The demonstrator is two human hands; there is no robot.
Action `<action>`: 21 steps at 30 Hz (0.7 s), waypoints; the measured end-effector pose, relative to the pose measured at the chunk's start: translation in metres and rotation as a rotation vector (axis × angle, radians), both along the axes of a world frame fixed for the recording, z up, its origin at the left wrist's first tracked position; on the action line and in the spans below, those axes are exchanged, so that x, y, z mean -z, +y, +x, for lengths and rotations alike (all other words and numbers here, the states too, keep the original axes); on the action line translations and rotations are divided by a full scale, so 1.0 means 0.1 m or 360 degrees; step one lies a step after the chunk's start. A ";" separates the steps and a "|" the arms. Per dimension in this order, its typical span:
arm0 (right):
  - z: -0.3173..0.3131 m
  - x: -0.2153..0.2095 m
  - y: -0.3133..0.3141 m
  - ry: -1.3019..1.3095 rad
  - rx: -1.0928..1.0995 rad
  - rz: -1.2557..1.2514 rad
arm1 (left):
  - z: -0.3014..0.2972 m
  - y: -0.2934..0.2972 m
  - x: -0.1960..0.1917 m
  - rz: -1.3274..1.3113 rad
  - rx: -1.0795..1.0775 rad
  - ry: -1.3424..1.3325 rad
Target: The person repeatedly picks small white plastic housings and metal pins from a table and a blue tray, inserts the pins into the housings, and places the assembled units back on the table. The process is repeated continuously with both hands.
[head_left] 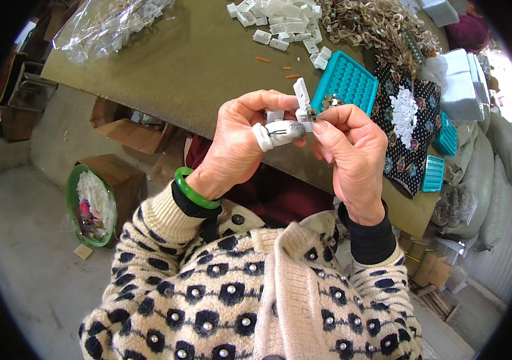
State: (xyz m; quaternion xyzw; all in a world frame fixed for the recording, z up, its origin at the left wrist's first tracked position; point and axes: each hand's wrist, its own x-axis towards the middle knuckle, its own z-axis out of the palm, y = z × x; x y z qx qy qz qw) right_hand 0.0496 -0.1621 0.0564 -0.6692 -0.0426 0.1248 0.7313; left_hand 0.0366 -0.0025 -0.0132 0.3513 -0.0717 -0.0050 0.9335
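Above the table's front edge, my left hand (235, 132) grips a small white plastic case (301, 95) whose narrow lid stands up. One of its digits wears a white and grey cloth finger cover (281, 132). Thumb and fingertips of my right hand (355, 147) are pinched together at the case's right side. A small dark metallic piece (312, 114) shows there, too small to identify; whether my right fingers hold it or only the case is unclear. Just beyond, a teal tray (358, 81) with rows of hollows carries some small shiny pieces.
Many white plastic cases (286, 27) are heaped at the table's far side, beside a tangled brownish pile (382, 30). White pieces (404, 117) lie on dark patterned cloth (427, 108) to the right. A clear bag (112, 30) is far left; a green basin (71, 207) stands on the floor.
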 end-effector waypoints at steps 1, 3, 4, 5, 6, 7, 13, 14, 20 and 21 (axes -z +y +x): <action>-0.01 -0.01 0.00 -0.0054 -0.0014 -0.0056 | 0.00 0.00 0.00 0.0013 -0.0016 -0.0011; 0.00 -0.03 0.00 -0.0060 -0.0060 -0.0090 | 0.02 0.00 0.01 0.0038 -0.0048 -0.0030; 0.02 -0.05 -0.02 -0.0013 -0.0090 -0.0069 | 0.02 0.01 0.01 0.0028 -0.0028 -0.0022; 0.04 -0.06 -0.03 0.0033 -0.0120 -0.0030 | 0.03 0.02 0.01 0.0017 -0.0007 -0.0014; 0.06 -0.07 -0.04 0.0108 -0.0163 0.0022 | 0.04 0.03 0.02 0.0006 0.0014 -0.0012; 0.08 -0.07 -0.04 0.0183 -0.0206 0.0092 | 0.04 0.04 0.02 0.0012 0.0030 -0.0010; -0.02 -0.08 0.00 -0.0153 -0.0123 -0.0317 | 0.04 0.05 -0.01 0.0148 -0.0031 -0.0019; -0.04 -0.08 0.00 -0.0245 -0.0103 -0.0381 | 0.03 0.03 -0.02 0.0186 -0.0084 -0.0009; -0.03 0.13 0.09 -0.1043 0.0061 -0.0767 | -0.01 -0.03 -0.09 0.0221 -0.0178 0.0186; -0.04 0.16 0.09 -0.1165 0.0090 -0.0809 | -0.01 -0.03 -0.10 0.0225 -0.0161 0.0228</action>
